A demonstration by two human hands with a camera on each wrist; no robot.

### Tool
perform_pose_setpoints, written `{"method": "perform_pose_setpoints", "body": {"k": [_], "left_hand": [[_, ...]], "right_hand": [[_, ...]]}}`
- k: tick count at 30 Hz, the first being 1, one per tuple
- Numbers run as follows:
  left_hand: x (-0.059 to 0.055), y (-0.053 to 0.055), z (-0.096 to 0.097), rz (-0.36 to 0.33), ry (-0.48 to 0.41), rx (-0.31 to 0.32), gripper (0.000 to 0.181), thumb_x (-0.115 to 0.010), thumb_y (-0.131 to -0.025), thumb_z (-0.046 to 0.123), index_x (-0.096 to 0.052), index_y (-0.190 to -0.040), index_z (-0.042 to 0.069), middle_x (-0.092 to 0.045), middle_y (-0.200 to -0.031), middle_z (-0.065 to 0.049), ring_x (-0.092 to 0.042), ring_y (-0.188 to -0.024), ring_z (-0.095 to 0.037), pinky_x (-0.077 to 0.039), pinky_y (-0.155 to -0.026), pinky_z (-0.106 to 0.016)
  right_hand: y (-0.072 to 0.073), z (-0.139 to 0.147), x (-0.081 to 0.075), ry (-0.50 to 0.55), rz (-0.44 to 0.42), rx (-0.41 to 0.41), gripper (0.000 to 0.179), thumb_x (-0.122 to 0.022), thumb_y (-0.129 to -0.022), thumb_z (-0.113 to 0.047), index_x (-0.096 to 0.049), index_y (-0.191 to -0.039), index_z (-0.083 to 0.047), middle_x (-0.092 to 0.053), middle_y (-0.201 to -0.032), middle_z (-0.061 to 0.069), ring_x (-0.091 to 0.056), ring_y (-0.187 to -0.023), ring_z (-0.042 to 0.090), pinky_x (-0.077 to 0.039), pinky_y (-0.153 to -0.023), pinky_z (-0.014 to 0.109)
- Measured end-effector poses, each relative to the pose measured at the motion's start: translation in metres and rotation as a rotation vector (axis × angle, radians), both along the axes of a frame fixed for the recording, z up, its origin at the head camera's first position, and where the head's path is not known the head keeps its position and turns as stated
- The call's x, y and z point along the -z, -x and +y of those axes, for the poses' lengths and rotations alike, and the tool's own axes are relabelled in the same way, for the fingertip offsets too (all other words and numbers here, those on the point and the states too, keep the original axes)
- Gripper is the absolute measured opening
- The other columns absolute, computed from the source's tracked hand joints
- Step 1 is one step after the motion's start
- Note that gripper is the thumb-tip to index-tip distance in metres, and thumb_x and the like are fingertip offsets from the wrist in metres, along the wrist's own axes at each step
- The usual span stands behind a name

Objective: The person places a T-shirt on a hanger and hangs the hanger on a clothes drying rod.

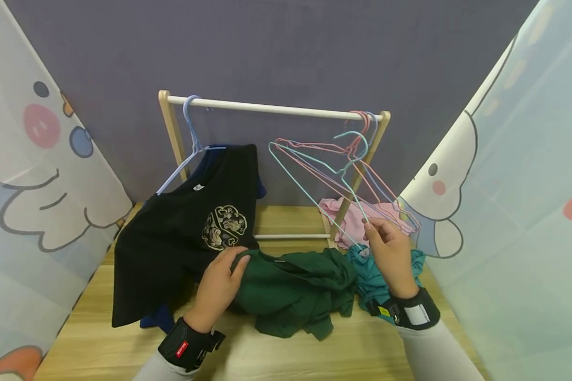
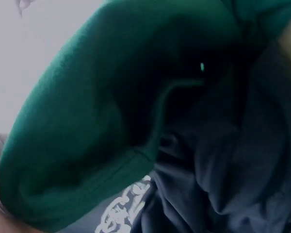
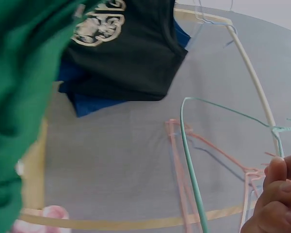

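Note:
My left hand [image 1: 219,288] pinches the edge of a dark green shirt [image 1: 291,288] between thumb and fingers. The shirt is bunched and partly lifted, its neckline facing up; its green cloth [image 2: 63,136] fills much of the left wrist view. On the right, my right hand [image 1: 390,256] holds a mint-green wire hanger [image 1: 343,173] by one sloping arm, thumb against fingertips. The hanger is tilted, its hook up and its far end pointing left. In the right wrist view the hanger [image 3: 189,150] shows bare, apart from the green cloth.
A white-railed wooden rack [image 1: 276,109] stands at the back. Black shirts with a gold print [image 1: 225,227] hang at its left on a blue hanger [image 1: 190,132]. Pink hangers [image 1: 362,127] hang at its right end. Teal cloth [image 1: 374,283] and pink cloth [image 1: 352,222] lie at right.

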State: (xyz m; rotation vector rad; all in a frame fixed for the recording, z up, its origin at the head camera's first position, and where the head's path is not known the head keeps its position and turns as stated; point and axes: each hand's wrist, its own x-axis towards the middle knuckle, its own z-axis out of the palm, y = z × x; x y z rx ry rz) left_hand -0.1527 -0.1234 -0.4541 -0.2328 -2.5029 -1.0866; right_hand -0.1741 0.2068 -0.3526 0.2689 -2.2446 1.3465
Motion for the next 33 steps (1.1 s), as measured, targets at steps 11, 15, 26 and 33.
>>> {"method": "perform_pose_setpoints", "body": {"k": [11,15,26,33], "left_hand": [[0.012,0.006,-0.014,0.048,-0.075,0.007,0.027,-0.048,-0.095,0.039,-0.061,-0.112,0.022,-0.061,-0.107,0.003,-0.055,-0.1,-0.012,-0.052,-0.082,-0.043],[0.012,0.008,-0.014,0.098,-0.096,0.006,0.023,-0.053,-0.094,0.034,-0.064,-0.109,0.02,-0.057,-0.106,0.002,-0.052,-0.1,-0.012,-0.05,-0.083,-0.041],[0.01,0.01,-0.013,0.105,-0.123,-0.042,0.025,-0.054,-0.093,0.035,-0.066,-0.107,0.018,-0.059,-0.099,0.004,-0.053,-0.096,-0.01,-0.049,-0.081,-0.041],[0.009,0.012,-0.015,0.086,-0.119,-0.045,0.027,-0.052,-0.094,0.036,-0.066,-0.104,0.015,-0.059,-0.096,0.004,-0.053,-0.094,-0.009,-0.049,-0.08,-0.04]], "right_hand": [[-0.025,0.013,0.058,-0.045,-0.041,-0.057,0.013,-0.056,-0.091,-0.006,-0.065,-0.098,0.0,-0.061,-0.073,0.02,-0.053,-0.061,0.011,-0.042,-0.049,0.021],[-0.031,0.019,0.072,-0.031,-0.048,-0.079,0.014,-0.055,-0.09,-0.002,-0.065,-0.1,0.003,-0.062,-0.073,0.012,-0.056,-0.064,0.012,-0.045,-0.052,0.02],[-0.038,0.065,0.101,-0.018,-0.065,-0.192,0.015,-0.055,-0.088,0.005,-0.064,-0.099,0.001,-0.063,-0.076,-0.014,-0.059,-0.066,0.017,-0.053,-0.061,0.018],[-0.048,0.091,0.089,-0.038,-0.062,-0.284,0.018,-0.051,-0.087,0.011,-0.063,-0.1,0.005,-0.062,-0.079,-0.011,-0.056,-0.067,0.012,-0.049,-0.056,0.019]]}}
